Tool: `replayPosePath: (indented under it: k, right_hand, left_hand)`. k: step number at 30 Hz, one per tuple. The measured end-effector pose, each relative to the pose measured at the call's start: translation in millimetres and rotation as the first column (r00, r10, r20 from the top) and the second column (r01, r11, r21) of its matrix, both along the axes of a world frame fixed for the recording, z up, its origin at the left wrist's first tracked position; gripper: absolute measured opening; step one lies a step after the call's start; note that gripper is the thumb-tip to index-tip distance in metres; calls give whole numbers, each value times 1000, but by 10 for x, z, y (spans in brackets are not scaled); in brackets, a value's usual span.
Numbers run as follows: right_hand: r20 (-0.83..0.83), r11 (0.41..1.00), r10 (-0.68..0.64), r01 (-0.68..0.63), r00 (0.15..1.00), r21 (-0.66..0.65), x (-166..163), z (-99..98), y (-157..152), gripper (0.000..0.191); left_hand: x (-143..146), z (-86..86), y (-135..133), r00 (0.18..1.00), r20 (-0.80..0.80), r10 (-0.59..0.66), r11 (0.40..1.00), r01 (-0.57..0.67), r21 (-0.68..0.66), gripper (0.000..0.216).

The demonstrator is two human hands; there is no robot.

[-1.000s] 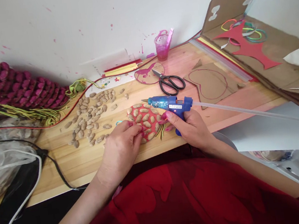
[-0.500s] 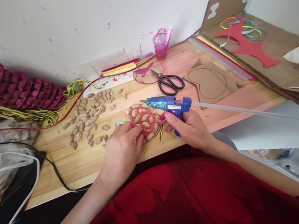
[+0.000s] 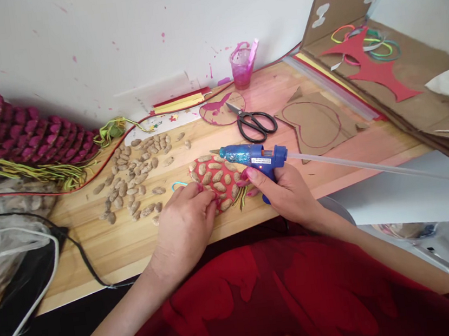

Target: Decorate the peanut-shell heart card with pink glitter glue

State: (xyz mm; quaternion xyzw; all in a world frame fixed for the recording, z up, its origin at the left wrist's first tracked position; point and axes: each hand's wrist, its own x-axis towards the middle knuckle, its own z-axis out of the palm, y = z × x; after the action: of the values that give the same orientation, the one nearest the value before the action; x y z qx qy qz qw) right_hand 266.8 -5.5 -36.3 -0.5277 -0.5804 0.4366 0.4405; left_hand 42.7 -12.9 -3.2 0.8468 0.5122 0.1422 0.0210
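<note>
In the head view, a flat red piece (image 3: 228, 190), its shape partly covered, lies on the pale wooden desk (image 3: 128, 248) in front of the person, with lots of tan, bumpy peanuts (image 3: 218, 176) sitting on it. The left hand (image 3: 185, 213) is on the left, near edge of the red piece. Its fingers are bent and close together, but their tips are partly hidden, so I cannot tell if they pinch anything. The right hand (image 3: 286, 187), just right of the red piece, is wrapped around a shiny blue plastic glue gun (image 3: 243, 155). Its thin tip points left, over the far side of the red piece, and a long, clear glue stick (image 3: 350, 163) pokes out of its back. Green and yellow strings (image 3: 241, 196) stick out at the right edge of the red piece. Left of the red piece is a big bunch of loose tan peanuts (image 3: 123, 189). Behind it are black-handled metal scissors (image 3: 246, 115), touching a brown cardboard heart with pink paint (image 3: 216, 115). Farther behind it stands a see-through plastic cup stained pink (image 3: 242, 73). To its right is a flat brown cardboard sheet (image 3: 317, 121) with a curvy line drawn on it.
</note>
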Motion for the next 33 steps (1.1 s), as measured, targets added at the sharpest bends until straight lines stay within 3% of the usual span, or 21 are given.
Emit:
replayPosePath:
  k: [20,27,33]
  right_hand:
    - [-14,1000,-6,6,1000,5,-13,-31,11,43]
    - [-9,999,-5,6,1000,40,-9,-59,18,40]
    - [13,999,-19,18,1000,45,-8,-39,17,39]
  left_hand:
    - [-37,-15,-11,998,43,-46,999,46,9,23]
    - [-232,-196,-56,952,280,-127,991,109,82,29]
    - [-333,-392,-121,955,212,-209,977,210,17,48]
